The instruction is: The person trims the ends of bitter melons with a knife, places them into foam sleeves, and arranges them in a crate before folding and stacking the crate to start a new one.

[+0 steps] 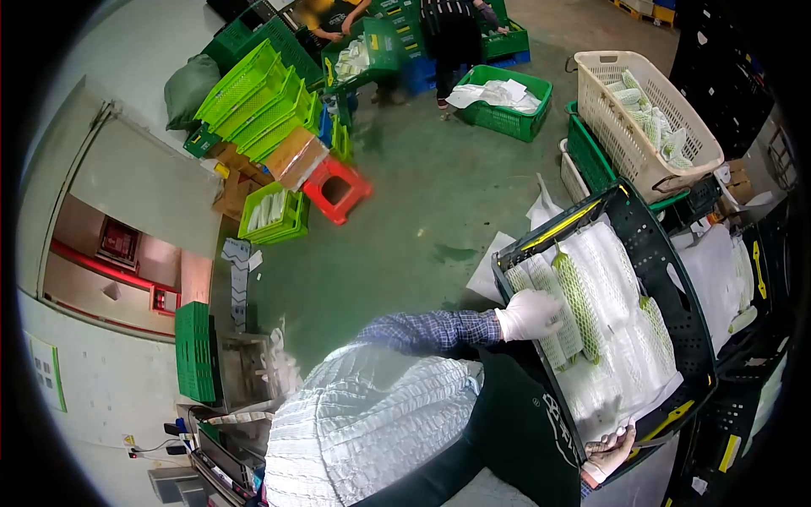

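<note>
A black crate (pixel 655 253) is tilted in front of me, filled with long green gourds (pixel 579 304) in white foam netting. My left hand (pixel 528 314), in a white glove with a blue plaid sleeve, lies at the crate's near-left side with its fingers curled on one netted gourd. My right hand (pixel 608 455), also gloved, grips the crate's lower rim by a yellow strip. A big bundle of white foam nets (pixel 363 422) sits under my left arm against my dark apron.
A beige basket (pixel 642 156) with netted produce sits on a green crate behind the black one. Stacked green crates (pixel 253 101), a red stool (pixel 338 190) and a cardboard box stand on the green floor. Other people work among crates at the far end (pixel 448 42).
</note>
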Motion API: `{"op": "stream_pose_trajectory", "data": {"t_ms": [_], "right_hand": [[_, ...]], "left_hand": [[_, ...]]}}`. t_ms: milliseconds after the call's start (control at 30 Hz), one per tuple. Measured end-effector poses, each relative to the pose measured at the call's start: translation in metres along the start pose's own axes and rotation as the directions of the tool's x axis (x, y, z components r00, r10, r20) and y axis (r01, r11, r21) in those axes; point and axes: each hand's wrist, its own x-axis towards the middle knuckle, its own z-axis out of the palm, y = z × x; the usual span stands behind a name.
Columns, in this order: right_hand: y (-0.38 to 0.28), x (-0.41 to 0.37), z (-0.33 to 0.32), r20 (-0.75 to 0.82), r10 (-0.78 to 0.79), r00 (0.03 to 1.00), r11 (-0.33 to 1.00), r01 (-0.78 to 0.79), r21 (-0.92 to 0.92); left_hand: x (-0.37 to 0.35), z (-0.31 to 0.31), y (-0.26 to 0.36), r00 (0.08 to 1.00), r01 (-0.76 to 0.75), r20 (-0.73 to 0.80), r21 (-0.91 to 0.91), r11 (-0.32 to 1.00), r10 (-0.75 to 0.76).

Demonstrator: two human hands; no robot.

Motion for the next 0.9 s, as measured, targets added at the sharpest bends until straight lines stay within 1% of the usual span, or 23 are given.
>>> {"op": "stream_pose_trajectory", "data": {"t_ms": [100, 200, 233, 333, 367, 500, 567, 600, 633, 667, 700, 733, 767, 800, 833, 867, 900], "right_hand": [[0.002, 0.008, -0.009, 0.057, 0.02, 0.998, 0.999, -0.021, 0.029], [0.005, 0.012, -0.009, -0.015, 0.001, 1.0, 1.0, -0.001, 0.022], [0.007, 0.017, -0.015, 0.004, -0.002, 1.0, 1.0, 0.002, 0.008], [0.006, 0.021, -0.019, -0.005, 0.035, 0.999, 0.999, -0.035, -0.008], [0.005, 0.02, -0.015, -0.034, 0.034, 0.999, 0.999, -0.034, -0.005], [0.009, 0.034, -0.03, 0.0, 0.054, 0.999, 0.998, -0.054, -0.018], [0.012, 0.032, -0.028, 0.041, -0.007, 0.999, 1.0, 0.008, -0.027], [0.011, 0.027, -0.025, 0.062, -0.038, 0.997, 0.999, 0.04, -0.031], [0.009, 0.024, -0.025, 0.064, -0.043, 0.997, 0.998, 0.046, -0.045], [0.009, 0.02, -0.026, 0.069, -0.048, 0.996, 0.997, 0.052, -0.053], [0.011, 0.021, -0.023, 0.081, -0.054, 0.995, 0.997, 0.058, -0.049], [0.01, 0.026, -0.019, -0.018, 0.027, 0.999, 1.0, -0.027, -0.005], [0.002, 0.024, -0.024, 0.099, 0.136, 0.986, 0.991, -0.136, 0.001], [-0.007, 0.019, -0.026, 0.217, 0.238, 0.947, 0.97, -0.243, -0.004], [-0.01, 0.007, -0.017, 0.242, 0.201, 0.949, 0.979, -0.2, -0.028], [-0.002, 0.011, -0.022, 0.133, 0.084, 0.987, 0.994, -0.074, -0.082], [-0.006, -0.001, -0.007, 0.147, 0.083, 0.986, 0.994, -0.071, -0.085]], "left_hand": [[-0.001, 0.0, 0.001, 1.0, 0.004, -0.022, -0.03, 1.0, -0.005], [-0.001, -0.006, 0.005, 0.999, -0.007, -0.051, -0.043, 0.999, 0.005], [-0.001, -0.008, 0.006, 0.998, -0.014, -0.064, -0.045, 0.999, 0.011], [-0.002, -0.004, 0.004, 0.998, -0.005, -0.067, -0.027, 1.0, 0.004], [-0.001, -0.004, 0.004, 0.999, -0.003, -0.042, -0.004, 1.0, 0.002], [-0.001, -0.002, 0.003, 1.0, -0.003, -0.029, 0.004, 1.0, 0.003], [0.0, -0.004, 0.001, 1.0, -0.024, 0.0, 0.031, 0.999, 0.024], [-0.001, -0.01, 0.002, 0.992, -0.025, -0.127, -0.193, 0.981, 0.0], [0.002, -0.018, 0.001, 0.968, -0.058, -0.246, -0.405, 0.913, -0.048], [0.021, -0.025, -0.027, 0.944, -0.014, -0.312, -0.365, 0.931, -0.108], [0.035, -0.09, -0.009, 0.862, 0.23, -0.302, -0.485, 0.844, -0.408], [0.064, -0.097, -0.071, 0.726, 0.024, -0.611, -0.437, 0.899, -0.316], [0.061, -0.165, -0.053, 0.731, -0.023, -0.355, -0.866, 0.499, -0.583], [0.069, -0.196, -0.091, 0.697, 0.005, -0.359, -0.863, 0.505, -0.62], [0.074, -0.226, -0.115, 0.66, -0.04, -0.421, -0.847, 0.531, -0.622], [0.075, -0.244, -0.138, 0.629, -0.114, -0.463, -0.849, 0.515, -0.624], [0.075, -0.259, -0.171, 0.627, -0.029, -0.419, -0.855, 0.517, -0.657]]}}
